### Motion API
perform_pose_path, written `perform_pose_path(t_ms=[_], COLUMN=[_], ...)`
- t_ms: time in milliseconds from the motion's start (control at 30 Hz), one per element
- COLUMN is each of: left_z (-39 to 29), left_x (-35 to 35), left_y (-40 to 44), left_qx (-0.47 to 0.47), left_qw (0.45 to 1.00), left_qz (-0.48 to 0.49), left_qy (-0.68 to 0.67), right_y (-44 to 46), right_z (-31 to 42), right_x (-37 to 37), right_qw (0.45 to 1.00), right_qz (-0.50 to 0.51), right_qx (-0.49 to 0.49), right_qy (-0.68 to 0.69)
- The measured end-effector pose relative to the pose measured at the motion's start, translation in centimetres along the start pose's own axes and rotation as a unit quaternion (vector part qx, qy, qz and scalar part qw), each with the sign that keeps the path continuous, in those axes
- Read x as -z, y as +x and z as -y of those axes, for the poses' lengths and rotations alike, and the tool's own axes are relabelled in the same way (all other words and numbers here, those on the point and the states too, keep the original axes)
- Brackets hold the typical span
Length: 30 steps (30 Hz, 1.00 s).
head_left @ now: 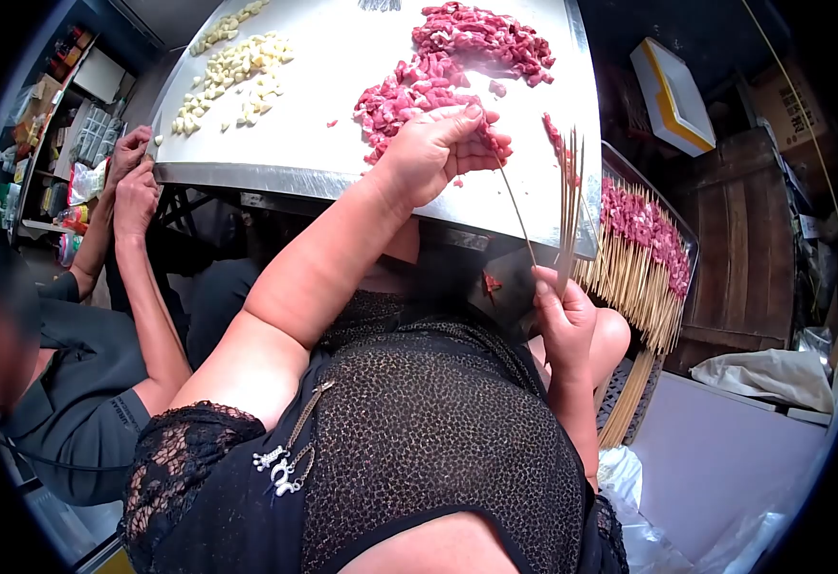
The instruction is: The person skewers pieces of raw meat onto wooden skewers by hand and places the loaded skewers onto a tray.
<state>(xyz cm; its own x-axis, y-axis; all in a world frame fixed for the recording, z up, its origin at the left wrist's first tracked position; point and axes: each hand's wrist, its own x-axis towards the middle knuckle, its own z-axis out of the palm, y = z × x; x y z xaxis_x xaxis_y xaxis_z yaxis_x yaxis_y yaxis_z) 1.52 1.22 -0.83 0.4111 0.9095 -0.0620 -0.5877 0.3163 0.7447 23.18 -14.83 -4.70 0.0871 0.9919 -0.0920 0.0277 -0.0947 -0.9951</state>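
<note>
Several sticks (pixel 570 206) are filling your right hand (pixel 566 320); your left hand (pixel 430 155) is pinching meat (pixel 491 141) near the worktop's (pixel 295 143) front edge.

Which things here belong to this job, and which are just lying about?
Belong to the job: raw meat, bare skewers in the right hand, meat-loaded skewers, table.

Seemingly just lying about: white-and-yellow container, cardboard box, pale bag.

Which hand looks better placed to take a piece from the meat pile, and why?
Probably the left hand: it is right beside the meat pile, while the right hand is farther off, gripping a bundle of skewers.
</note>
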Motion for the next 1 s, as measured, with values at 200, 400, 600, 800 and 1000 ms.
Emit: perform_pose_path(t_ms=[200, 400, 600, 800, 1000], left_z=[1.1, 1.5, 1.4, 1.0, 1.6], left_x=[-1.0, -0.9, -0.6, -0.8, -1.2], left_y=[-0.5, -0.6, -0.8, -0.8, -1.3], left_qx=[0.002, 0.017, 0.036, 0.042, 0.066], left_qw=[0.999, 1.0, 0.999, 0.999, 0.998], left_qz=[-0.026, -0.016, -0.005, 0.005, 0.015], left_qy=[-0.027, 0.001, -0.006, 0.001, 0.007], right_y=[-0.4, -0.6, -0.4, 0.0, 0.5], right_z=[-0.1, -0.2, 0.6, 1.1, 2.2], right_x=[-1.1, -1.0, -1.7, -2.1, -2.5], right_qw=[1.0, 0.997, 0.985, 0.983, 0.981], right_qz=[-0.005, 0.008, 0.014, 0.016, 0.009], right_qx=[0.01, -0.033, -0.103, -0.099, -0.109], right_qy=[0.007, 0.065, 0.14, 0.155, 0.159])
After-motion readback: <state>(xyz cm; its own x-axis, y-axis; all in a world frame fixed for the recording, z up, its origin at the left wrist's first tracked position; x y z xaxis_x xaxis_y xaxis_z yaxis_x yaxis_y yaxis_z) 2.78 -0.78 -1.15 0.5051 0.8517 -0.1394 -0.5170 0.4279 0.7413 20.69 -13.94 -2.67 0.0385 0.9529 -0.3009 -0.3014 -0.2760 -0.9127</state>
